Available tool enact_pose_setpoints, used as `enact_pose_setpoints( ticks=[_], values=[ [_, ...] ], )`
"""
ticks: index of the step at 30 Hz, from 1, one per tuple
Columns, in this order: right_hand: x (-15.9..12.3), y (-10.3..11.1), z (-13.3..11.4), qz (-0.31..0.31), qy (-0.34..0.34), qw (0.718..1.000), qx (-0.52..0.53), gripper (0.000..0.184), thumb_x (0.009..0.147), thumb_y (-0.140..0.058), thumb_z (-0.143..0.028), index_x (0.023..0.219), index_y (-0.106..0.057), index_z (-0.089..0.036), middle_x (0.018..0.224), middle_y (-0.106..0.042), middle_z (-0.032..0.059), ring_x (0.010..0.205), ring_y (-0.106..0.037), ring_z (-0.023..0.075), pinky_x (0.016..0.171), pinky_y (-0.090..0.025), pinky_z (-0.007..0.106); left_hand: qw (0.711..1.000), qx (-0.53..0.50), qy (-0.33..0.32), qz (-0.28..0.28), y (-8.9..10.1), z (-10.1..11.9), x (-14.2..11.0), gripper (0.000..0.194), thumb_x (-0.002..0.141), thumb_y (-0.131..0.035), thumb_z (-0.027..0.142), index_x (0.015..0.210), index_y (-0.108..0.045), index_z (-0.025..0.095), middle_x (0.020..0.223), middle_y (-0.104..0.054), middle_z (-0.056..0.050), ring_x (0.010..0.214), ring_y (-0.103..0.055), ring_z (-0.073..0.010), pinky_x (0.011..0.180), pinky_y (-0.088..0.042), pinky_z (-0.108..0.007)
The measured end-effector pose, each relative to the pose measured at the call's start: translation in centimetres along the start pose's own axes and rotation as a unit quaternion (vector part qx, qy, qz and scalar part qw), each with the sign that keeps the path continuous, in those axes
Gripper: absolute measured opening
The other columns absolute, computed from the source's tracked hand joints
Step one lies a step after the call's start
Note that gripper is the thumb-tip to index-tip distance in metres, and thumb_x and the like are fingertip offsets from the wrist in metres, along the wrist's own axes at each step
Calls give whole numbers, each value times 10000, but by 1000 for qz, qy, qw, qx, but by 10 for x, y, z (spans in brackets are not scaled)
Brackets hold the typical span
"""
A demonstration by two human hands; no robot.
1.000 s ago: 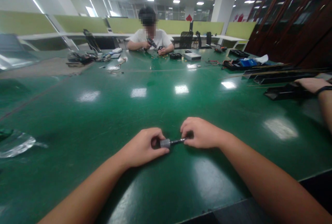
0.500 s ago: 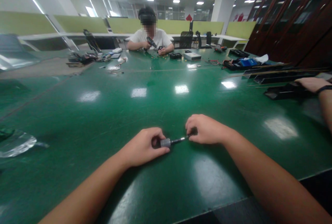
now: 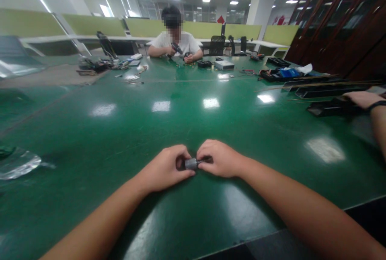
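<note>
My left hand (image 3: 167, 167) is closed on a short grey metal cylinder (image 3: 190, 164), with thumb and fingers on either side of it. A thin dark rod (image 3: 200, 161) sticks out of the cylinder's right end. Around that rod my right hand (image 3: 221, 158) is closed in a pinch, right beside the cylinder. The fingers hide most of the rod. Both hands are over the green tabletop (image 3: 187, 203), close to its near edge.
Across the table a person (image 3: 175, 41) holds a power drill (image 3: 177, 48), near a grey box (image 3: 224, 64). Another person's hand (image 3: 360, 98) rests on dark metal channels (image 3: 328, 106) at right. A clear plastic object (image 3: 22, 163) lies at left.
My right hand has moved left along the rod, up close to the cylinder, covering most of the rod. The left hand with the cylinder has hardly moved.
</note>
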State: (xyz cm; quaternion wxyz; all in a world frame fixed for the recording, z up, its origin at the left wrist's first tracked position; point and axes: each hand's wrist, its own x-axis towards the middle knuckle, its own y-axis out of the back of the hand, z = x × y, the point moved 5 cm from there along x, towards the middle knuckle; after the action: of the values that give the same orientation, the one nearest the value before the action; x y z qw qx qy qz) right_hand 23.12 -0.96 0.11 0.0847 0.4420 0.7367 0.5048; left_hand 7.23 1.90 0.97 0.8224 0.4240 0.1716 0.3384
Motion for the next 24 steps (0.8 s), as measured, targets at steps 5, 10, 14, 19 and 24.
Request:
enact_pose_setpoints(
  ticks=[5, 10, 14, 19, 24],
  values=[
    [-2, 2, 1, 17, 5, 1000, -7, 46, 815, -708, -175, 860, -712, -171, 963, -745, 64, 940, -651, 213, 886, -486, 342, 1000, -19, -12, -1, 4, 4, 1, 316, 890, -652, 469, 1001, -723, 181, 784, -662, -18, 694, -611, -166, 632, -450, -255],
    [-4, 3, -2, 21, 6, 1000, -1, 59, 812, -718, -203, 864, -709, -178, 966, -745, 55, 948, -652, 215, 892, -483, 348, 999, -7, -40, -8, 3, 6, 1, 259, 886, -666, 420, 886, -745, 173, 779, -666, -27, 694, -618, -159, 637, -449, -249],
    [-5, 6, 1, 28, 1, 1000, 7, 202, 769, -794, -284, 925, -717, -182, 1005, -741, 59, 972, -648, 226, 911, -482, 357, 1000, -13, -27, -8, 2, 4, 1, 236, 853, -695, 401, 877, -738, 170, 755, -656, -19, 667, -609, -154, 611, -438, -244],
    [-7, 9, 3, 32, -7, 999, 9, 198, 745, -808, -260, 907, -719, -189, 1000, -741, 56, 969, -648, 225, 913, -482, 361, 1000, -25, -10, -2, 1, 1, 0, 197, 786, -743, 342, 883, -709, 174, 752, -639, -2, 661, -597, -155, 595, -425, -241],
    [-7, 8, 3, 35, -6, 999, 12, 192, 738, -804, -240, 903, -719, -190, 1010, -741, 57, 977, -650, 225, 913, -485, 362, 1000, -17, 1, 12, -1, -1, 1, 187, 770, -740, 323, 843, -652, 174, 721, -604, 13, 648, -578, -156, 585, -405, -243]
  ],
)
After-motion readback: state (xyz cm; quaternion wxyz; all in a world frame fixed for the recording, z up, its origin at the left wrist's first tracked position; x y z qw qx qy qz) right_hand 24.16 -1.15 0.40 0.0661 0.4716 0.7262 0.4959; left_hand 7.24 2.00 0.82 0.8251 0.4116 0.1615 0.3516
